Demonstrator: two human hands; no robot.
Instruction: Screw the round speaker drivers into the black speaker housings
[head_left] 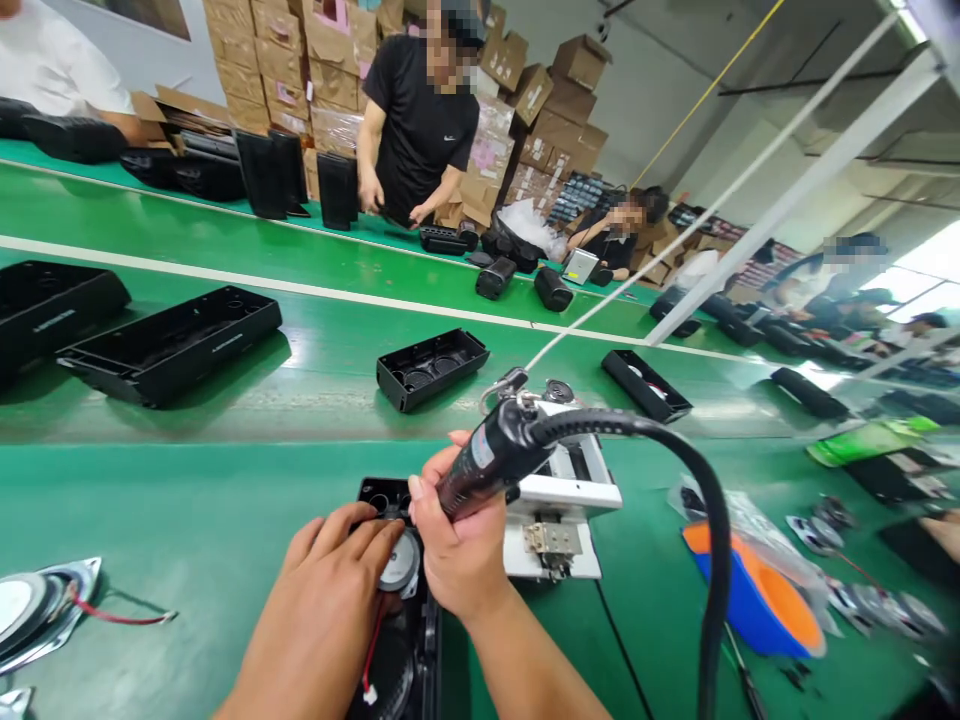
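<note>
Electric screwdriver (487,455) at a black speaker housing (433,640)
The right grip (465,535) is wrapped around the screwdriver; the left grip (330,565), nearer, lies loosely open on the speaker driver (403,565) in the housing, just left of the right grip, the housing's long axis running near to far.

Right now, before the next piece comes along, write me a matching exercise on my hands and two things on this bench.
1. Left hand
2. Right hand
3. Scoop-shaped container
4. Loose speaker

A. Blue outside, orange inside
B. Gripping the corded black tool
C. At the picture's left edge
D. Fingertips at the round speaker in the open black case

Pairs: 1-D, 2-B, 3-A, 4-C
</note>
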